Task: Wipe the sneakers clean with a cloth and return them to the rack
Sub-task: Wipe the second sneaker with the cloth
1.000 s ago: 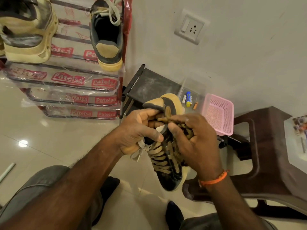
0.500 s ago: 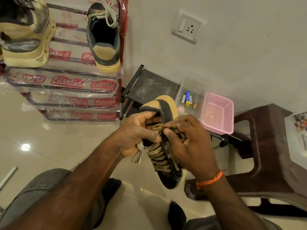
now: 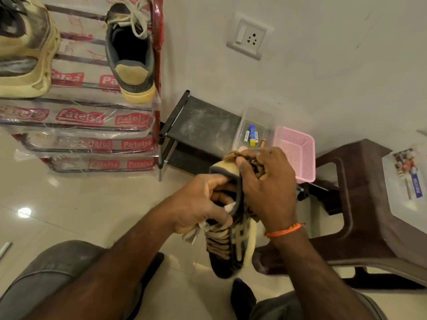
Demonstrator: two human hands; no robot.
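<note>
Sneaker [image 3: 228, 255] held up over the floor betw. both hands, toe toward the person, laces facing up. Left hand [image 3: 198, 204] grips its side w/ fingers curled, a white cloth [image 3: 193, 232] pinched under them. Right hand [image 3: 265, 185] clamps a brown cloth [image 3: 232, 155] at the heel collar. Rack [image 3: 76, 121] upper left carries two more sneakers, incl. its mate [image 3: 130, 54].

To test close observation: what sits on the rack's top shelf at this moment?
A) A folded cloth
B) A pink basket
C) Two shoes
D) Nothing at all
C: a worn cream sneaker and a dark sneaker with a tan heel rest on the rack.
</note>
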